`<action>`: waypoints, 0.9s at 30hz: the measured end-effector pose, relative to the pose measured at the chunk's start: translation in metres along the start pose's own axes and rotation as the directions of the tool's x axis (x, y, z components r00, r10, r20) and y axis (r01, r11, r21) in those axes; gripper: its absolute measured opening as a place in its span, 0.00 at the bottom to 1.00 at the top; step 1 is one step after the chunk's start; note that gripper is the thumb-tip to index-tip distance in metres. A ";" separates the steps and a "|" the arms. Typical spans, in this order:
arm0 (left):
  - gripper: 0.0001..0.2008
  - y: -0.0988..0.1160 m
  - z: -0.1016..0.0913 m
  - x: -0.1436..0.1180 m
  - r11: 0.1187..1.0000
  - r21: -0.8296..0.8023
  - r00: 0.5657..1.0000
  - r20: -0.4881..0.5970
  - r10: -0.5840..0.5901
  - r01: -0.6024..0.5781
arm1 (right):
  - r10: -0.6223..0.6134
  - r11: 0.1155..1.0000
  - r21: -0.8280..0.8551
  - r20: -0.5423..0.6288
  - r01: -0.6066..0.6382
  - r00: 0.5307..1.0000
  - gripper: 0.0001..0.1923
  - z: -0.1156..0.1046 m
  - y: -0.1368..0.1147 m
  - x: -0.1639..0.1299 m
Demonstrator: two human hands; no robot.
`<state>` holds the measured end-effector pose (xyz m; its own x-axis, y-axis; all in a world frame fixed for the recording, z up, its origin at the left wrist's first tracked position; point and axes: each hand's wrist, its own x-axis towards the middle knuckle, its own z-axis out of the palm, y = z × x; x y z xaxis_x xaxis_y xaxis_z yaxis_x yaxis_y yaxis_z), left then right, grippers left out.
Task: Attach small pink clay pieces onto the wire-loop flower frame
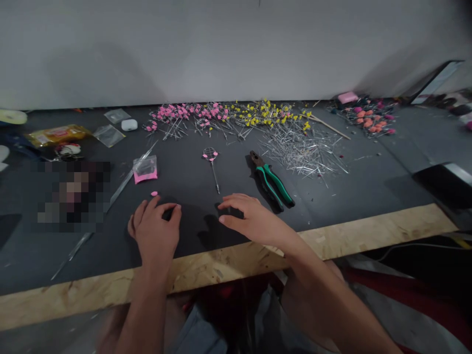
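Seen from the head camera, the left hand (157, 231) and right hand (250, 219) rest palm-down and empty on a dark table (191, 172), fingers loosely curled, a small pink bead (154, 193) just beyond the left fingertips. Between and beyond them lies a wire stem (213, 167) tipped with pink beads, green-handled pliers (272, 181) to its right. A clear bag (145, 169) holds pink beads; cut wires (306, 150) and beaded stems (221, 115) crowd the far edge.

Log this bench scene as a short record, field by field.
left hand: resting on the dark mat, fingers curled, beside a pink bead
right hand: palm down on the mat, empty
between hands, further back: wire piece with pink beads
right of it: green-handled pliers
back row: pink and yellow beaded wires, loose wire pile
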<state>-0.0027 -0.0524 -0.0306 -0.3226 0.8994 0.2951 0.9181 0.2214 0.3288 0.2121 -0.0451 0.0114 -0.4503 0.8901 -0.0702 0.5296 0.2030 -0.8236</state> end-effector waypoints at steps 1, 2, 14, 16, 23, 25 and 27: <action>0.13 0.000 -0.001 0.000 1.000 -0.018 1.000 -0.011 -0.003 0.003 | 0.003 1.000 0.009 0.000 -0.003 1.000 0.13 -0.001 0.000 0.000; 0.12 0.000 -0.002 0.001 0.999 -0.044 1.000 -0.021 -0.004 0.003 | 0.006 1.000 0.023 0.001 -0.006 1.000 0.13 -0.002 0.000 -0.001; 0.04 0.034 -0.015 -0.030 0.087 -0.885 0.889 0.458 -0.016 0.458 | 0.003 0.677 0.721 0.200 -0.149 0.980 0.10 0.008 -0.013 -0.001; 0.05 0.038 -0.016 -0.036 0.050 -0.866 0.867 0.499 0.023 0.497 | 0.001 0.608 0.772 0.233 -0.185 0.973 0.10 0.009 -0.015 -0.002; 0.04 0.047 -0.019 -0.044 -0.096 -0.840 0.843 0.520 0.138 0.534 | -0.009 0.457 0.839 0.337 -0.295 0.942 0.09 0.005 -0.015 -0.006; 0.03 0.050 -0.022 -0.043 -0.111 -0.847 0.850 0.499 0.166 0.519 | -0.013 0.448 0.845 0.332 -0.291 0.943 0.09 0.002 -0.015 -0.007; 0.03 0.052 -0.025 -0.043 -0.094 -0.862 0.861 0.479 0.173 0.498 | -0.017 0.447 0.850 0.321 -0.280 0.947 0.09 0.000 -0.015 -0.008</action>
<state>0.0528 -0.0890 -0.0035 -0.0082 0.9929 -0.1186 -0.4452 0.1026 0.8896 0.2075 -0.0556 0.0242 -0.6663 0.7085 -0.2328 -0.2482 -0.5050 -0.8267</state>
